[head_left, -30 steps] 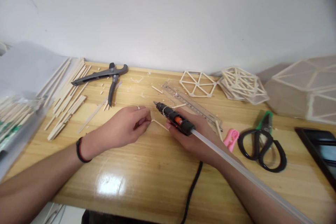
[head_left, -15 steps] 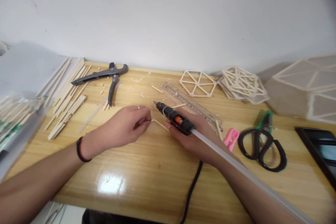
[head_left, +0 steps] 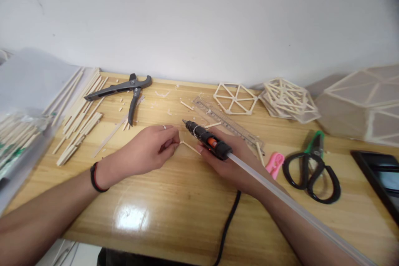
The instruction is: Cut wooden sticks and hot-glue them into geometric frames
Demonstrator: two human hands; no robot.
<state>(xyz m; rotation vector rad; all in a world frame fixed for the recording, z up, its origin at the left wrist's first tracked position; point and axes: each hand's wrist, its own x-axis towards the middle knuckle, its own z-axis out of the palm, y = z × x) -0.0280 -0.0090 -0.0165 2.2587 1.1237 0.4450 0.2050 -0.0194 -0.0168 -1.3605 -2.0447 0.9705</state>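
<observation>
The thin wooden stick (head_left: pixel 191 148) lies just right of the left hand (head_left: pixel 152 147), whose fingers close in a pinch at its left end, and its long axis slants rightward and nearer the wearer to the right hand (head_left: pixel 235 156), which hides the far end. The right fingers wrap a black hot glue gun (head_left: pixel 204 136), its nozzle just beyond the pinched end, pointing wallward; the 2 forearms reach over the wooden surface (head_left: pixel 174 212) from opposite sides.
</observation>
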